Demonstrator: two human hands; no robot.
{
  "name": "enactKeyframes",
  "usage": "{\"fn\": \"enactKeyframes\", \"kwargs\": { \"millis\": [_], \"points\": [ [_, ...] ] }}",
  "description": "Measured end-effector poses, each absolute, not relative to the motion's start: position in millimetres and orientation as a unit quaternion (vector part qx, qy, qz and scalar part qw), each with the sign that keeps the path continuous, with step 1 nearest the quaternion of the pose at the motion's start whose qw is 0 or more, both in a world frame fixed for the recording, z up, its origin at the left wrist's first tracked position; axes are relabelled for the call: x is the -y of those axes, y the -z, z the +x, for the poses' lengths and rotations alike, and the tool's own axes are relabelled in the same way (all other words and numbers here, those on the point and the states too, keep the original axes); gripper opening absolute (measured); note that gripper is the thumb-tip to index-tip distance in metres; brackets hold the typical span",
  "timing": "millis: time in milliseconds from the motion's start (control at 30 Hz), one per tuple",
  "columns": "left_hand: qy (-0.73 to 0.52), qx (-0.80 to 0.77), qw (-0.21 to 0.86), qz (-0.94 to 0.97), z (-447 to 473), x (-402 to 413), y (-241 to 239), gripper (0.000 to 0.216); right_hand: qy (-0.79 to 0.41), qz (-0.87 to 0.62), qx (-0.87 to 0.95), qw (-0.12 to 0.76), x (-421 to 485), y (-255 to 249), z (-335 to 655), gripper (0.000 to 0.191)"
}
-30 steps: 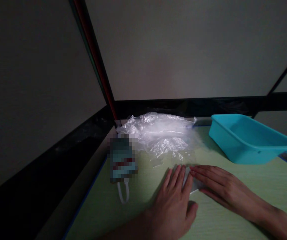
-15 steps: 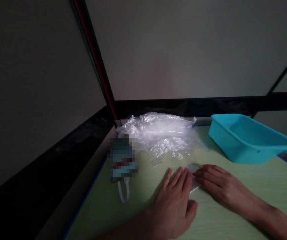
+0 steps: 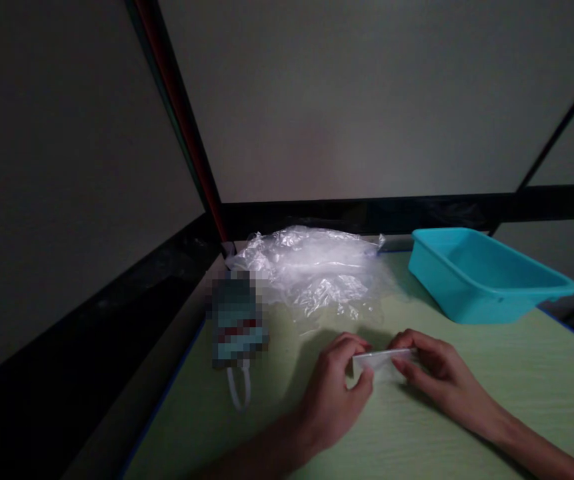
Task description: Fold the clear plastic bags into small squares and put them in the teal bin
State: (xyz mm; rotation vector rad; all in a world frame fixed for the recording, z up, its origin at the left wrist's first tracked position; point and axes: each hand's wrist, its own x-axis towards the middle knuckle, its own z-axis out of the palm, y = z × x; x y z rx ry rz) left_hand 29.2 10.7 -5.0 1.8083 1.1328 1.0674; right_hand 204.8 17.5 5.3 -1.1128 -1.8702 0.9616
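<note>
My left hand [image 3: 334, 390] and my right hand [image 3: 439, 377] hold a small flat white packet [image 3: 381, 362] between them, just above the pale green table [image 3: 467, 427]. Each hand pinches one end of it with curled fingers, the left at its left end, the right at its right end. The packet is narrow and lies roughly level. What it is made of I cannot tell in the dim light.
A heap of crumpled clear plastic bags [image 3: 317, 270] lies at the back of the table. A turquoise plastic tub [image 3: 481, 273] stands at the back right. A blurred-out item with a white cord loop [image 3: 237, 333] lies at the left. Dark frame rails and grey walls surround the table.
Both hands lay flat on the table pressing the white packet; now their fingers have curled and lifted it, each pinching one end. The view has shifted slightly to the right.
</note>
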Motion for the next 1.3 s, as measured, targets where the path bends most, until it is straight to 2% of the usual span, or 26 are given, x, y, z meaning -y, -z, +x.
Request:
{"fn": "enactKeyframes", "kwargs": {
  "millis": [167,300,433,567,967,1300],
  "points": [
    [-0.408,-0.404,0.528,0.626,27,-17,7,0.004,-0.482,-0.427,0.626,0.439,-22,-1,201,0.023],
    [-0.422,-0.397,0.607,0.544,26,-22,3,0.01,-0.521,-0.423,0.579,0.463,-25,1,201,0.029],
    [-0.459,-0.414,0.598,0.51,26,-27,1,0.015,-0.518,-0.422,0.571,0.477,-24,1,200,0.032],
    [-0.473,-0.427,0.588,0.499,27,-28,2,0.015,-0.5,-0.392,0.592,0.496,-24,-1,199,0.022],
    [-0.477,-0.439,0.589,0.483,28,-27,2,0.017,-0.446,-0.424,0.657,0.436,-27,1,202,0.021],
    [-0.457,-0.385,0.634,0.49,27,-26,0,0.016,-0.578,-0.417,0.502,0.49,-30,8,206,0.02]
  ]
}}
